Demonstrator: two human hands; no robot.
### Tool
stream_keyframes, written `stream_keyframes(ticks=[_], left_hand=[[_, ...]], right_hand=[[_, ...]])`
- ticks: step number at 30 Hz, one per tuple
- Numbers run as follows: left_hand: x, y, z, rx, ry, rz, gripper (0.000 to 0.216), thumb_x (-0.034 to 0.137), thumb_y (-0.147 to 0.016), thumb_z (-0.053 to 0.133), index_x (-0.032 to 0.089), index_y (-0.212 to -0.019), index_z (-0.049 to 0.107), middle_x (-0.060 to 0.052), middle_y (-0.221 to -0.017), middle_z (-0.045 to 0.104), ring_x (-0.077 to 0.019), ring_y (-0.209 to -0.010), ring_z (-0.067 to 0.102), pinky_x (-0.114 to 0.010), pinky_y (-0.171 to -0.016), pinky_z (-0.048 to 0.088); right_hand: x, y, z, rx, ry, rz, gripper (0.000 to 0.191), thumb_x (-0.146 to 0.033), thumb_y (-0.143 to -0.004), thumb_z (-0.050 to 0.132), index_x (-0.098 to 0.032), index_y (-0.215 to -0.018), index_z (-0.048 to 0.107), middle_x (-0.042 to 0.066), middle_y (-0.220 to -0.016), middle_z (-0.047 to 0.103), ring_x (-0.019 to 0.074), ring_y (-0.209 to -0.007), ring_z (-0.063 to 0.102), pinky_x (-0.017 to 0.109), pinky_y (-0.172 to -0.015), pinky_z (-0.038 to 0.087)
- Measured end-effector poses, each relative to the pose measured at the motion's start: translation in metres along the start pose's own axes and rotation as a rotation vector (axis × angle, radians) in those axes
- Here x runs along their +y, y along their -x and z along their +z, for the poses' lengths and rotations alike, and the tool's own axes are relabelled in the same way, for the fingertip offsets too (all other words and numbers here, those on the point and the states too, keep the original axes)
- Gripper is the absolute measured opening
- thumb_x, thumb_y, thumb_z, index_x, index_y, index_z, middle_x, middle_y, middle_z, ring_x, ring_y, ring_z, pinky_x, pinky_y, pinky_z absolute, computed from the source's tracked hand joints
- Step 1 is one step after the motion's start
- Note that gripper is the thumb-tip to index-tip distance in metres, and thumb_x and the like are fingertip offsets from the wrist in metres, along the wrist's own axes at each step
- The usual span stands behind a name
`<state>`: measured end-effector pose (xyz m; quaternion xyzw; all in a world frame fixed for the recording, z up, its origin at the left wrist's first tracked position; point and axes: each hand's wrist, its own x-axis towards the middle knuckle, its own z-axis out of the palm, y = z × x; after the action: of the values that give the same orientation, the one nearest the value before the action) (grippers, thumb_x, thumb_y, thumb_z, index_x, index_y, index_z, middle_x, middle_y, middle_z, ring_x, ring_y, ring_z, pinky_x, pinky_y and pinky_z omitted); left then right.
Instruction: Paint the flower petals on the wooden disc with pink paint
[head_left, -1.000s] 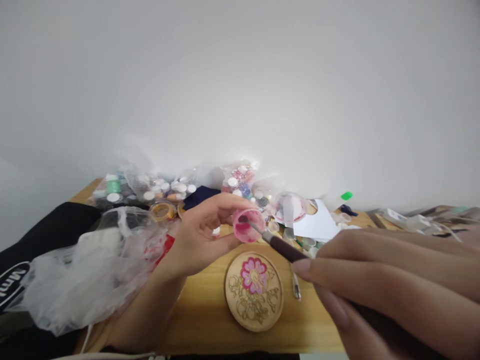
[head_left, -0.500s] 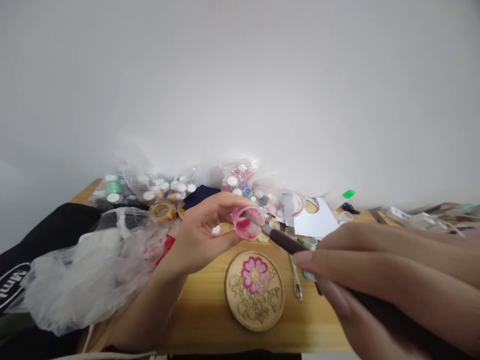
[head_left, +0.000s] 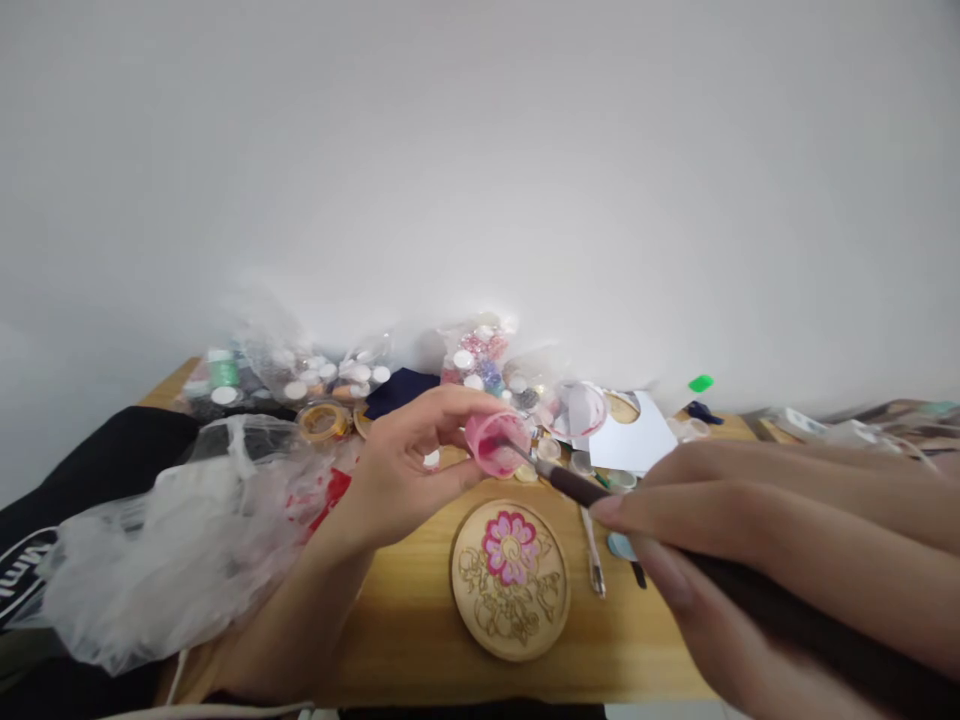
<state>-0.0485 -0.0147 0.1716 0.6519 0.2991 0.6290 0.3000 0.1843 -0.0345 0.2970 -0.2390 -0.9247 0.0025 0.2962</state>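
My left hand (head_left: 416, 455) pinches a small translucent cup (head_left: 481, 450) between thumb and fingers, tilted so its mouth faces right. Pink, paint-like stuff coats its inside. In my right hand (head_left: 720, 530) is a dark-handled palette knife (head_left: 574, 484), gripped like a pen. Its thin metal neck reaches into the cup, and the tip is hidden there. Below the cup, a round wooden plaque (head_left: 480, 610) lies on the table. It bears an outlined floral design, with one flower coloured pink and lilac and the other outlines bare wood.
A pale pen-like tool (head_left: 592, 555) lies right of the plaque on the wooden table (head_left: 405, 640). Left is a crumpled plastic bag (head_left: 165, 560). Bags of small jars (head_left: 480, 360), a tape roll (head_left: 322, 424) and white paper (head_left: 630, 440) line the back by the wall.
The cup has turned slightly more to the right. The palette knife has shifted a little to the right within the cup's mouth. The plaque stays in place.
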Motion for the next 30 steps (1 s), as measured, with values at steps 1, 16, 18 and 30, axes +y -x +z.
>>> stream_keyframes(ticks=[1,16,18,30], left_hand=[[-0.0002,0.0002,-0.0001,0.001,0.000,-0.004,0.033,0.021,-0.088,0.085,0.032,-0.118,0.078,-0.004,-0.115,0.079,-0.0221,-0.100,0.078,-0.033,-0.079,0.070],[-0.0007,0.0000,0.0022,0.016,0.074,-0.070,0.033,0.027,-0.085,0.089,0.030,-0.115,0.077,-0.002,-0.106,0.079,-0.0219,-0.091,0.077,-0.033,-0.076,0.068],[-0.0003,-0.0001,0.0024,0.017,0.076,-0.074,0.031,0.028,-0.085,0.089,0.030,-0.114,0.077,-0.003,-0.105,0.078,-0.0225,-0.090,0.077,-0.035,-0.075,0.068],[-0.0048,-0.0002,0.0021,0.004,0.040,-0.051,0.033,0.027,-0.086,0.088,0.031,-0.117,0.077,-0.004,-0.113,0.077,-0.0225,-0.098,0.075,-0.033,-0.079,0.067]], right_hand=[[0.0003,0.0006,-0.0008,-0.004,0.000,-0.002,0.022,-0.023,-0.107,0.051,-0.026,-0.097,0.070,-0.001,-0.072,0.071,0.0117,-0.051,0.062,0.025,-0.046,0.047],[0.0092,0.0006,0.0008,0.006,-0.007,-0.051,0.021,-0.032,-0.108,0.053,-0.027,-0.098,0.070,-0.001,-0.079,0.076,0.0117,-0.053,0.065,0.024,-0.048,0.052],[0.0089,-0.0002,0.0001,0.008,0.022,-0.046,0.020,-0.030,-0.108,0.053,-0.028,-0.098,0.071,-0.001,-0.079,0.076,0.0120,-0.055,0.066,0.024,-0.047,0.052],[0.0091,0.0009,-0.0004,0.002,0.034,-0.038,0.021,-0.030,-0.109,0.052,-0.027,-0.097,0.070,0.000,-0.081,0.077,0.0129,-0.060,0.070,0.024,-0.049,0.053]])
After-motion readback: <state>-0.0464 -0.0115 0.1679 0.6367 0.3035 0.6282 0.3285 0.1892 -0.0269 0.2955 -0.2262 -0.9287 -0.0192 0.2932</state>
